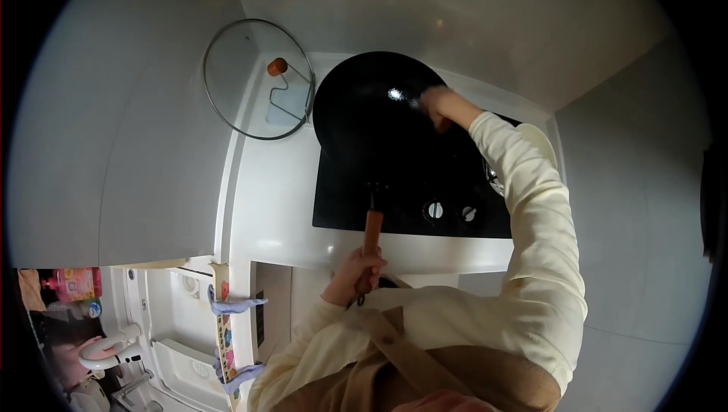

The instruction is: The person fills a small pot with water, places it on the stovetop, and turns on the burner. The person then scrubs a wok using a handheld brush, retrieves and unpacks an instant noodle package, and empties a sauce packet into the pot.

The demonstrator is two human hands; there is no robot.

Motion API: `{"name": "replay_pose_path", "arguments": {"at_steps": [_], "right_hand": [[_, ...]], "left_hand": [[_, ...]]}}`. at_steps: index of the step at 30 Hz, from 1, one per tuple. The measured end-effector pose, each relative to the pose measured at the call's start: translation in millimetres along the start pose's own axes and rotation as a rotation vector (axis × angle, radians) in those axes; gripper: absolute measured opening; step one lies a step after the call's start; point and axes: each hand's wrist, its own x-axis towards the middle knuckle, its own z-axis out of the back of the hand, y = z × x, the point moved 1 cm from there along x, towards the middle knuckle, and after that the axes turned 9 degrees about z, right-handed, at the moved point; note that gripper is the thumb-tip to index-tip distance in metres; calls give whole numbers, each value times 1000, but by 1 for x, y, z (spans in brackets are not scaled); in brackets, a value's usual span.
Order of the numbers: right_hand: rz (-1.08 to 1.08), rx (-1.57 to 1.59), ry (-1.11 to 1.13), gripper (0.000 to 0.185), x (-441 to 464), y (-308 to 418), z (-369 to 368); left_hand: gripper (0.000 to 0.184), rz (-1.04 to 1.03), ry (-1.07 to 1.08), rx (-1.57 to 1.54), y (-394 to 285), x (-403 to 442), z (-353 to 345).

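Far left there's 1 pink bottle [77, 284], then 1 white sink [163, 290] with 2 purple cloths [236, 306] by its right side. Above those, 1 glass lid [235, 78] with 1 wooden knob, just left of the pan. Left hand [356, 274] is held low, close to the body, fingers wrapped tight around 1 wooden handle [372, 234] near its lower end. That belongs to 1 big black wok [364, 116], sitting over the left part of the black stove [334, 207], handle aimed back at the wearer. 2 control knobs [435, 211] show right of the handle. Right arm bends at the elbow and reaches inward, right hand [446, 106] at the wok's right side, fingers blurry, so can't tell if it's gripping anything.
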Motion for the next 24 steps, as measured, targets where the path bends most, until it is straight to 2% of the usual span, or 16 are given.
{"name": "replay_pose_path", "arguments": {"at_steps": [1, 2, 4, 6, 9, 10, 12, 16, 18, 19, 20, 21, 22, 24], "right_hand": [[-252, 99, -590, 28, 9, -3, -8], [-265, -22, -873, 35, 22, -5, -11], [-166, -192, -1022, 41, 31, 2, -13], [-137, 2, -994, 39, 46, 20, -30], [99, 334, -861, 40, 46, 47, -34], [198, 448, -782, 39, 35, 59, -26], [327, 1000, -374, 38, 11, 80, -9], [560, 1276, -100, 44, -3, 83, -14], [455, 1113, 50, 43, -10, 56, -24], [305, 926, 61, 44, -13, 42, -25], [183, 669, -9, 40, -16, 27, -22], [169, 120, -102, 32, -10, 23, -15], [-68, 74, -84, 28, -15, 18, -11], [-145, 143, -35, 28, 15, 26, -17]], "left_hand": [[20, 3, -3, -5, 0, -1, -1], [20, 9, -12, -2, 1, -1, 0], [20, 19, -32, 3, 2, 0, 2], [20, 8, 2, -27, 1, 1, 2], [21, 29, 4, -49, -1, -2, -2], [21, 40, -4, -49, -3, -3, -3], [21, 25, -1, -58, -4, -4, -5], [20, 46, -19, -31, -3, -1, -1], [21, 18, 6, -58, -1, -2, 0], [21, 23, 8, -60, -1, -1, 2], [21, 25, 12, -64, 0, 0, 3], [21, 20, 13, -68, 0, 0, 2], [21, 15, 11, -72, -1, -1, 0], [22, 20, 5, -67, -3, -4, -2]]}}
